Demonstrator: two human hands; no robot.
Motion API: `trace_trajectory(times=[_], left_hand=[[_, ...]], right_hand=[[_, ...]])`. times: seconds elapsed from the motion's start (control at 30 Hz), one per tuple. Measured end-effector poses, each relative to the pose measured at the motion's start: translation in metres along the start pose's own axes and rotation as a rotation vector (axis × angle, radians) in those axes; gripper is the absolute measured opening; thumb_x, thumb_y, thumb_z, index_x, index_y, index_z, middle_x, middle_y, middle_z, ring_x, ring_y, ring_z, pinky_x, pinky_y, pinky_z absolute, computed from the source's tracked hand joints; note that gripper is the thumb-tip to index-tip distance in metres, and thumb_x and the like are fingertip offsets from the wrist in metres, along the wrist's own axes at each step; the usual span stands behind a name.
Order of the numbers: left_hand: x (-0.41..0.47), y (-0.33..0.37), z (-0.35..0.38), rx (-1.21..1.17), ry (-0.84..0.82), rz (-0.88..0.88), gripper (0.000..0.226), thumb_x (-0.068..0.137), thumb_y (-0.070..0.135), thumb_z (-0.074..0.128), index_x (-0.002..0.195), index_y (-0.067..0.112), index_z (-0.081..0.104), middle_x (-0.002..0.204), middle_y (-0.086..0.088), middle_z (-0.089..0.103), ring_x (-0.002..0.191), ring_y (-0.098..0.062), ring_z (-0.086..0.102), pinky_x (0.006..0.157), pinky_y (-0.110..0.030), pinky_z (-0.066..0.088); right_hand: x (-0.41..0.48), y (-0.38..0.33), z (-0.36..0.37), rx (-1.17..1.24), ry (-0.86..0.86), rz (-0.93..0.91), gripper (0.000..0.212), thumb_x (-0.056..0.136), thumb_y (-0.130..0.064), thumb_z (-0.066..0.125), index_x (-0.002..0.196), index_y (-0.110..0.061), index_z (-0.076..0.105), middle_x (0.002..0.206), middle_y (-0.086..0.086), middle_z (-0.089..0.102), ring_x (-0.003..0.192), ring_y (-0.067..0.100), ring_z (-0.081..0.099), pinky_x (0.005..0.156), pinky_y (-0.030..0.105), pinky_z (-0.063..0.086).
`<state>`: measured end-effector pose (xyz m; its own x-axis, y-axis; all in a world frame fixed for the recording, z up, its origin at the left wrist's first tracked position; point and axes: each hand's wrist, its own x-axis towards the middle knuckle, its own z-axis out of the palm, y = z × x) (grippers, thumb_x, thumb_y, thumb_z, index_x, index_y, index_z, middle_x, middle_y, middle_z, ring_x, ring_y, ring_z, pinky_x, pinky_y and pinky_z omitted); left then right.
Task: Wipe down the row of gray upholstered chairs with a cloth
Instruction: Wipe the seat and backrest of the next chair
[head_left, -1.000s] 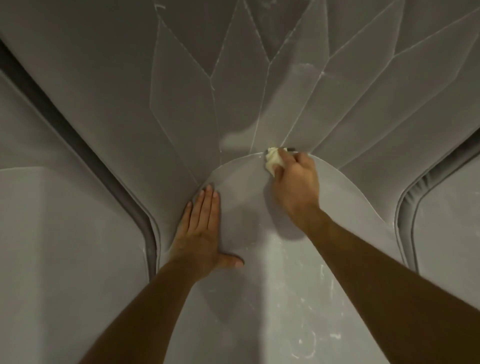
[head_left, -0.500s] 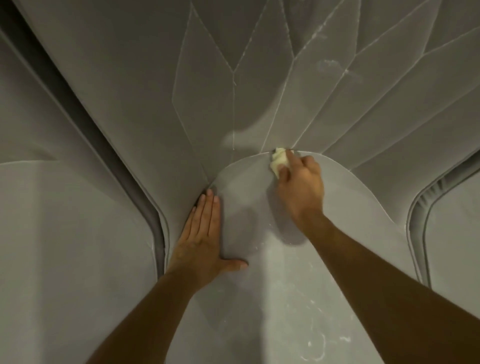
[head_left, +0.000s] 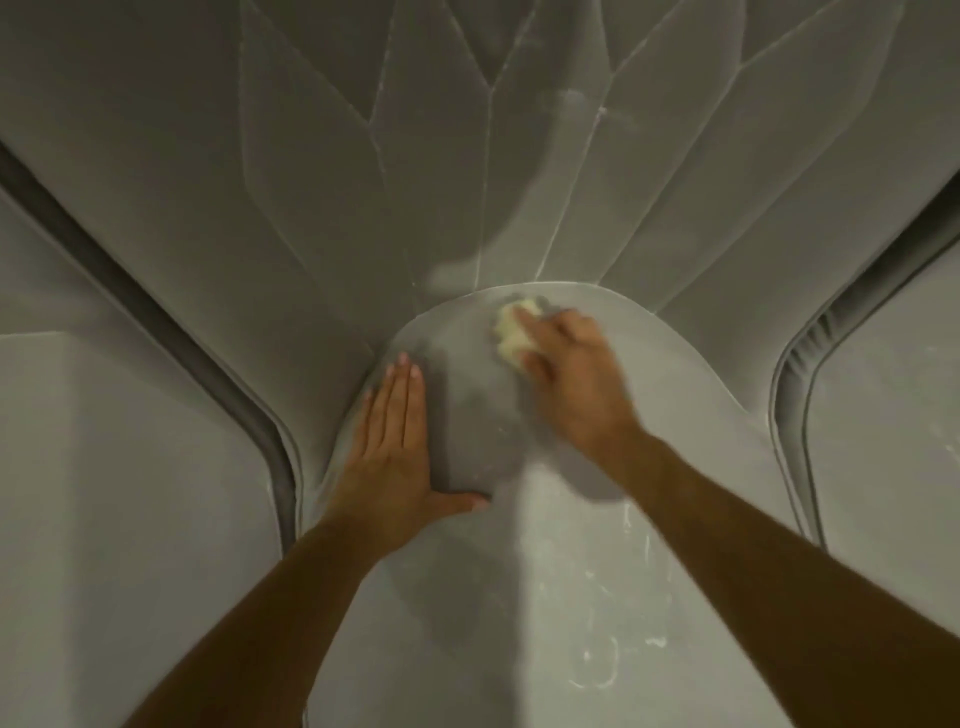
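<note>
My right grip (head_left: 566, 374) is closed on the cloth (head_left: 511, 332), a small pale yellow wad. The fingers curl over it and press it down onto the seat (head_left: 571, 571) of the gray chair in front of me. Only the far and inner side of the cloth shows past my fingertips; the rest is hidden under the grip. This grip is blurred, so I cannot make out each finger.

Just beyond the cloth the rounded rear edge of the seat meets the backrest (head_left: 337, 182), whose stitched seams fan out and away from the grip. A pale patch (head_left: 452, 273) lies on the backrest just past that edge, to the inner side of the cloth.

My left grip (head_left: 392, 441) is open and holds nothing. It lies flat on the seat beside the right grip and a little nearer to me, with the fingers straight and together. They point toward the backrest, and the thumb (head_left: 467, 501) sticks out toward my right arm. Its outer edge sits along the seat's left border.

Nearer to me than the right grip, under my right forearm, white marks (head_left: 597, 670) streak the seat.

Outward of the left grip lies the left-hand chair (head_left: 104, 467). Outward of the right grip lies the right-hand chair (head_left: 893, 441). Both are gray too.
</note>
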<state>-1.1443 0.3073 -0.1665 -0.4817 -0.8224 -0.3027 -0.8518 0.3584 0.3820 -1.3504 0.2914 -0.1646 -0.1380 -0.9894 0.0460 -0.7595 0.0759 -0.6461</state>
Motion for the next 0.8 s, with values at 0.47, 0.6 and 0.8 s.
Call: trace_trajectory(times=[0.47, 0.6, 0.8], left_hand=[[0.013, 0.04, 0.007, 0.073, -0.298, 0.095, 0.139, 0.048, 0.093, 0.03, 0.13, 0.011, -0.047, 0.135, -0.001, -0.055, 0.126, -0.014, -0.05, 0.103, -0.032, -0.035], [0.013, 0.046, 0.011, 0.121, -0.307, 0.097, 0.141, 0.043, 0.097, 0.024, 0.128, 0.011, -0.049, 0.134, -0.002, -0.057, 0.124, -0.015, -0.052, 0.096, -0.031, -0.041], [0.0, 0.052, 0.014, 0.153, -0.287, 0.113, 0.14, 0.048, 0.094, 0.028, 0.142, 0.011, -0.034, 0.15, -0.006, -0.039, 0.136, -0.016, -0.039, 0.106, -0.034, -0.032]], right_hand=[[-0.049, 0.048, -0.051, -0.263, 0.119, 0.087, 0.037, 0.087, -0.014, 0.045, 0.119, -0.005, 0.062, 0.097, 0.02, 0.058, 0.086, 0.036, 0.052, 0.076, 0.039, 0.043], [-0.04, 0.079, -0.057, -0.322, 0.166, 0.196, 0.037, 0.09, -0.019, 0.049, 0.121, -0.006, 0.062, 0.101, 0.021, 0.059, 0.089, 0.04, 0.051, 0.081, 0.038, 0.039], [-0.128, 0.027, -0.024, -0.144, 0.0, -0.011, 0.039, 0.089, -0.02, 0.044, 0.12, -0.008, 0.062, 0.098, 0.009, 0.061, 0.083, 0.023, 0.045, 0.082, 0.031, 0.04]])
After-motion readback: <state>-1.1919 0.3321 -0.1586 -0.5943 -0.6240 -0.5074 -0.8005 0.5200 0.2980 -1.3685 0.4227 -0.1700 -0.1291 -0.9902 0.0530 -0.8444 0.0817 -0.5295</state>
